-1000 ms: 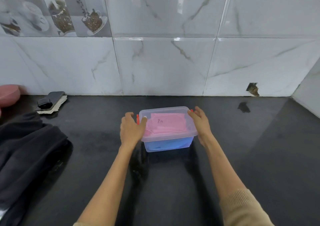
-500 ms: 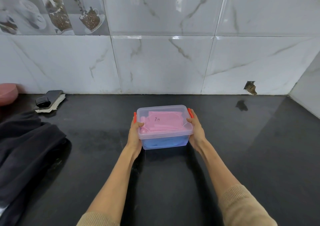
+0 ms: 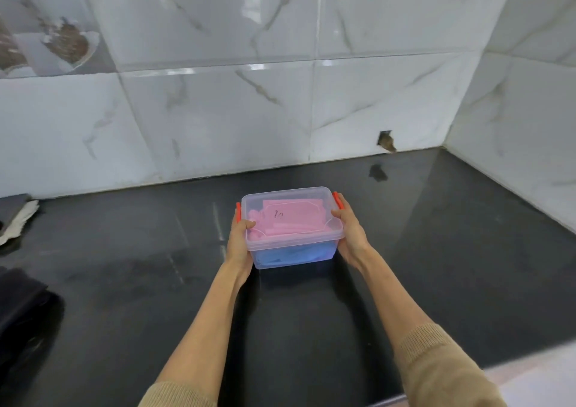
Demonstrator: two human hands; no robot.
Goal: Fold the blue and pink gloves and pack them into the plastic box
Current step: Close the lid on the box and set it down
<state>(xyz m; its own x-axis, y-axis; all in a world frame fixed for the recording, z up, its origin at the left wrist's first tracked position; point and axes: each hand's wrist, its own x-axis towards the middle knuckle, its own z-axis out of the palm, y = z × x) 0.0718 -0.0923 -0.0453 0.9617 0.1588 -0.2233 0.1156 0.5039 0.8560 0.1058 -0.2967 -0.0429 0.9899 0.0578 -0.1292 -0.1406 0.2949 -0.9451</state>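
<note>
A clear plastic box (image 3: pixel 293 252) with its lid on and orange side clips (image 3: pixel 336 200) stands on the black counter. Through the lid I see the folded pink gloves (image 3: pixel 288 222) on top. The blue gloves (image 3: pixel 290 255) show through the front wall beneath them. My left hand (image 3: pixel 239 241) grips the box's left end, thumb over the lid rim. My right hand (image 3: pixel 350 230) grips the right end the same way, fingers by the orange clip.
The black counter (image 3: pixel 436 250) runs to a white marble-tiled wall behind and a side wall at the right. Dark cloth (image 3: pixel 21 307) lies at the left edge, with a pale rag (image 3: pixel 17 222) behind it. A small hole (image 3: pixel 386 141) marks the back wall.
My hands slid from the lid's top down to the box's two ends and now grip it. The view has swung to the right, with the box held slightly right of before.
</note>
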